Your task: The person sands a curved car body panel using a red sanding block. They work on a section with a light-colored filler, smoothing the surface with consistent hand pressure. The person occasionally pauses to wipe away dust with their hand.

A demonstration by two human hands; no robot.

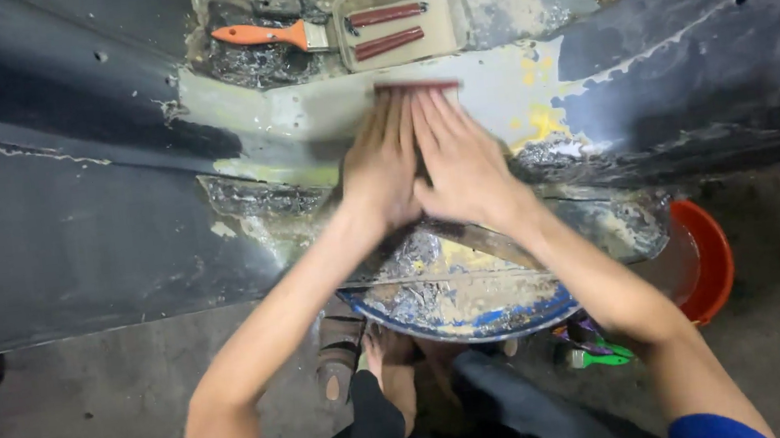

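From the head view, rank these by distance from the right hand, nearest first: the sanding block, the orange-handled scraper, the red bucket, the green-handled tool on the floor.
Measured from the right hand:
1. Sanding block, under the fingertips, just ahead.
2. Orange-handled scraper, up and to the left on the panel.
3. Green-handled tool, on the floor below right, and red bucket, far right; too close to call.

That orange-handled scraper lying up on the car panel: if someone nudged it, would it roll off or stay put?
The orange-handled scraper looks flat and lies on crusted filler, so it would likely slide rather than roll. Its slim handle suggests it is light to lift. The blade end beside the tray looks caked, so it may feel gritty.
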